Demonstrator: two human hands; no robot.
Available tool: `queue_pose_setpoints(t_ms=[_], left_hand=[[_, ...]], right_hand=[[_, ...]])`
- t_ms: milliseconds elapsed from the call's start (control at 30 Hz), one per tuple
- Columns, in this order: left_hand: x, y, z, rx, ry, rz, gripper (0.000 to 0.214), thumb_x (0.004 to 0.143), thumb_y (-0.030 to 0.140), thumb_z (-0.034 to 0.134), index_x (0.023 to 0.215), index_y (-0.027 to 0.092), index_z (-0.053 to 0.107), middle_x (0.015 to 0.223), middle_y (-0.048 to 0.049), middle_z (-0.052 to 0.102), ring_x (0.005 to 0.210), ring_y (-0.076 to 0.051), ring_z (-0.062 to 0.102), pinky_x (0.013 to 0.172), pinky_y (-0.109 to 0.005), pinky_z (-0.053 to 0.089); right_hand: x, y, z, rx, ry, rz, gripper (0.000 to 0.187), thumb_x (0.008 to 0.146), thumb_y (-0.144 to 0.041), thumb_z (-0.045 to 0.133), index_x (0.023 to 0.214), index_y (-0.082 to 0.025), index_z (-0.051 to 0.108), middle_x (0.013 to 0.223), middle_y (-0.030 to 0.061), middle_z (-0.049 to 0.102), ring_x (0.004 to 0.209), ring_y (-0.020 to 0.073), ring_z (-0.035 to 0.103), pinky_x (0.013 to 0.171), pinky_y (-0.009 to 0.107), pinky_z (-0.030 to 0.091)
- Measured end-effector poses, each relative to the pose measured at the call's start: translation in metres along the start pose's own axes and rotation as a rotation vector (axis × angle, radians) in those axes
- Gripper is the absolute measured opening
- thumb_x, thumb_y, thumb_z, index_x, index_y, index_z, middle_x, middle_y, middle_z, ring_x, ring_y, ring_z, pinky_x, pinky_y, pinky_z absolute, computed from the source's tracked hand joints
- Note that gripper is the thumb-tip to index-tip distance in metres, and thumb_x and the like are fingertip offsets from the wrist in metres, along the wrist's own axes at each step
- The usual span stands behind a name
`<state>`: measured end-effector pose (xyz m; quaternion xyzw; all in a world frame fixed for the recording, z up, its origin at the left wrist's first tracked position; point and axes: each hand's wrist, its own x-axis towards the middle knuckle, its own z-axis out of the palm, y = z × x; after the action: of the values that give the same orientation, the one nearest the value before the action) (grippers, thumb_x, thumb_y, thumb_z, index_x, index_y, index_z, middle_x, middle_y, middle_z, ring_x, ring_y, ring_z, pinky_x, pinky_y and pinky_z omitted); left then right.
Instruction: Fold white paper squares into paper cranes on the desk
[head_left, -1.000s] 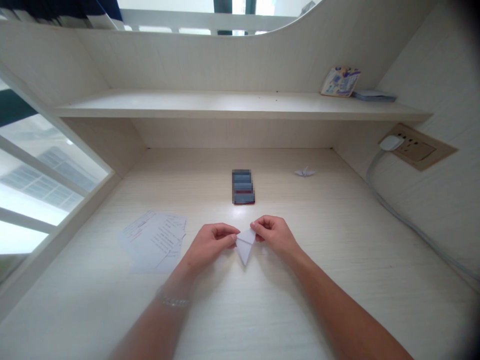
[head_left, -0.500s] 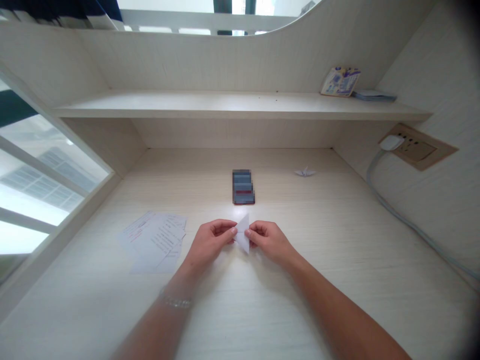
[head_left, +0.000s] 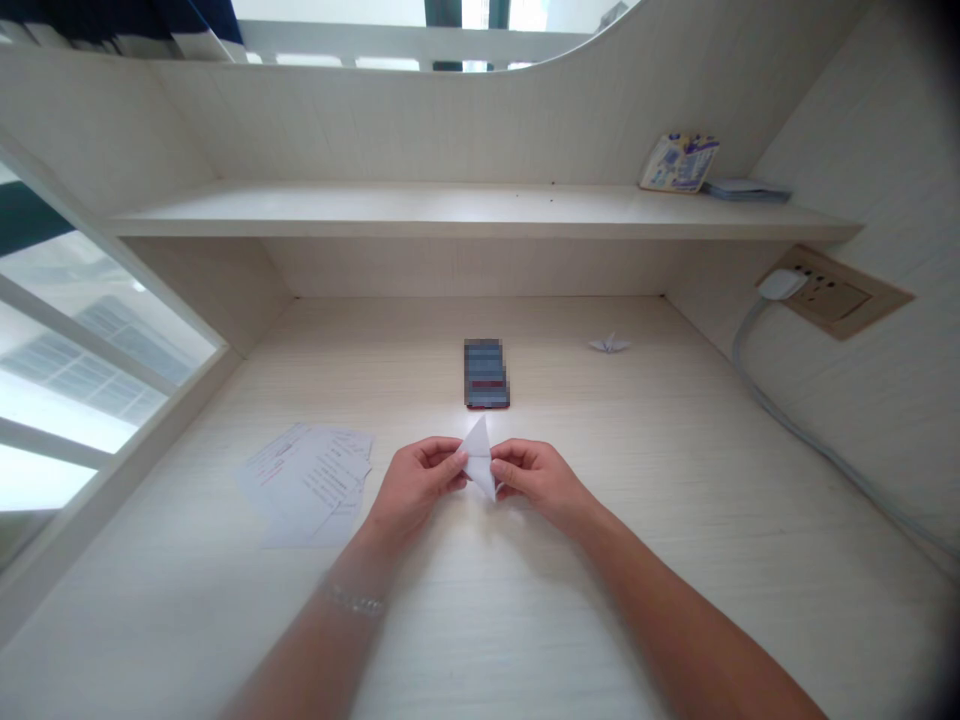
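Observation:
A small folded piece of white paper [head_left: 478,453] stands between my two hands above the pale wooden desk [head_left: 525,600]. My left hand [head_left: 415,485] pinches its left side and my right hand [head_left: 536,478] pinches its right side, fingertips almost meeting. One point of the paper sticks up toward the phone [head_left: 486,373], another points down between my thumbs. A bracelet is on my left wrist.
A stack of printed sheets [head_left: 311,482] lies left of my hands. A small folded paper crane [head_left: 610,345] sits at the back right. A shelf [head_left: 450,210] carries a card and booklet [head_left: 679,162]. A wall socket with a grey cable [head_left: 795,290] is on the right.
My hands have drawn closer together and the paper has gone from a flat downward-pointing triangle to a narrower folded shape with a tip raised upward.

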<state>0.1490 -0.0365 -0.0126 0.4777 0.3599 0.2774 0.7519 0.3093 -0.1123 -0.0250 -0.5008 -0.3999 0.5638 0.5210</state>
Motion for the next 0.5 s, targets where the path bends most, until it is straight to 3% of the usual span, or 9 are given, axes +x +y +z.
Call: queue_pose_setpoints(t_ms=[267,500], left_hand=[[-0.0017,0.0017,-0.0008,-0.047,-0.045,-0.035,0.025,0.067,0.028,0.072,0.087,0.014,0.066,0.075,-0.0049,0.067,0.067,-0.012,0.06,0.059,-0.022,0.045],[-0.0007,-0.0025,0.003,0.111,0.028,0.044,0.027,0.066,0.033,0.071,0.085,0.015,0.068,0.073,-0.0049,0.068,0.064,-0.014,0.061,0.058,-0.023,0.045]], right_hand=[[-0.0007,-0.0002,-0.0016,0.089,-0.027,0.029,0.026,0.071,-0.036,0.066,0.087,-0.016,0.066,0.077,0.0037,0.064,0.067,0.0135,0.058,0.057,0.024,0.047],[0.0016,-0.002,0.0058,-0.054,0.113,-0.031,0.016,0.073,-0.026,0.057,0.086,-0.017,0.063,0.076,0.0026,0.065,0.065,0.0135,0.058,0.055,0.023,0.047]])
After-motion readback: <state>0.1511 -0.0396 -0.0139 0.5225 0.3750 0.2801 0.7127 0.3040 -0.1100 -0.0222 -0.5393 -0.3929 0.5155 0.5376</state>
